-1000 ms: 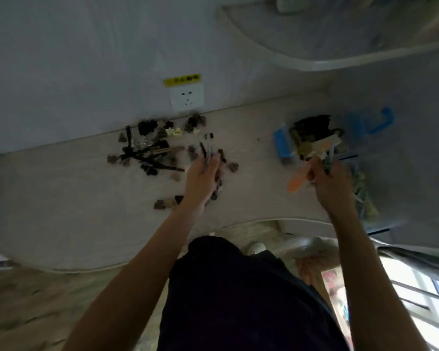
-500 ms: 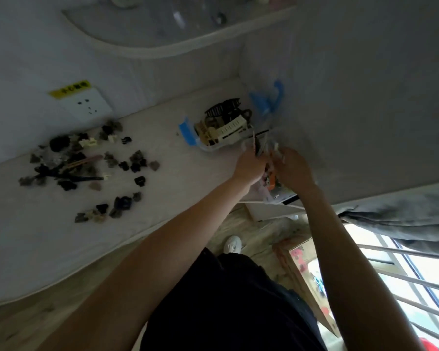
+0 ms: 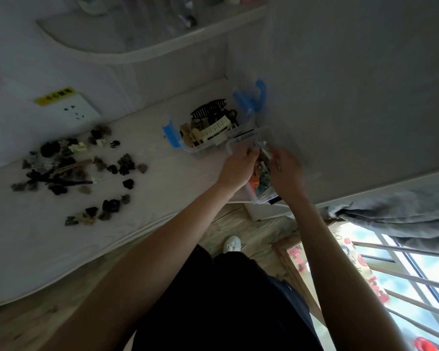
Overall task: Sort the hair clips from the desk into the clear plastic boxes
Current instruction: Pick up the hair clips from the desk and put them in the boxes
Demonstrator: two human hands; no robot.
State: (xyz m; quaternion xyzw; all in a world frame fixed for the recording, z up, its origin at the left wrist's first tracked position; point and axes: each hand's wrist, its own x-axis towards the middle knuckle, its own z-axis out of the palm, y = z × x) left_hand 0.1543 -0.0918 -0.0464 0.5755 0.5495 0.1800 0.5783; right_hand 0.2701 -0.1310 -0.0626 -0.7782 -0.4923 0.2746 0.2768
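Note:
Loose hair clips (image 3: 69, 173), mostly black and brown, lie scattered on the left of the pale desk (image 3: 175, 193). A clear plastic box (image 3: 200, 148) with blue latches holds large black and cream clips. A second clear box (image 3: 257, 196) with colourful clips sits at the desk's near right corner. Both hands hover over this second box, close together. My left hand (image 3: 238, 167) has its fingers curled down, with a small dark clip at the fingertips. My right hand (image 3: 285, 171) pinches a pale clip (image 3: 264, 149). Motion blur hides the finer details.
A clear lid with a blue handle (image 3: 251, 100) leans on the grey side panel (image 3: 352, 97) behind the boxes. A wall socket (image 3: 71, 110) sits above the clip pile, under a curved shelf (image 3: 137, 50). A grey curtain (image 3: 403, 219) and a barred window are at lower right.
My left hand left the clip pile and came right to the near box with clips. My right hand also moved over that box. The head turned to the right.

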